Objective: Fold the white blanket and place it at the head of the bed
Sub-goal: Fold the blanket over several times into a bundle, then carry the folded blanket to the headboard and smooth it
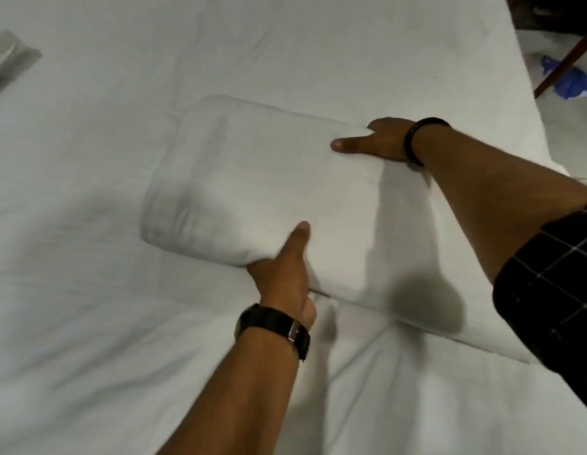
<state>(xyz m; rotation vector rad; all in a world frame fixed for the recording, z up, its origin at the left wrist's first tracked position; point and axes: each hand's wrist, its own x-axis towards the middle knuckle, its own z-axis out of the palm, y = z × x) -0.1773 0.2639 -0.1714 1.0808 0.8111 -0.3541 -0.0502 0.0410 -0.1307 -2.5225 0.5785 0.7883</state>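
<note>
White sheet covers the bed (pixel 88 290) almost edge to edge, wrinkled near us and smoother farther off. On it, near the middle, lies the blanket (pixel 252 192), white as well, folded into a thick, rounded bundle with soft, puffy edges. Because both are the same white, we find its far edge hard to trace, and the end nearest our right side runs under the right forearm and is hidden.

Our left hand (pixel 282 274) grips the near edge: the thumb lies straight on top, while the fingers go under the fold, so we cannot tell how they lie. Our right hand (pixel 380 139) holds the far right edge the same way, thumb stretched flat on top, fingers tucked out of sight beneath the cloth.

A dark watch (pixel 275 330) sits on the left wrist, a black band (pixel 416 139) on the right, and a dark checked sleeve (pixel 548 284) is cut off by the right border.

At the upper left a grey cloth (pixel 10 60) is cut off by the frame and too blurred to identify. Past the bed's right corner we see a brown wooden leg (pixel 564 60) and something blue (pixel 571 80) on the floor, unclear.
</note>
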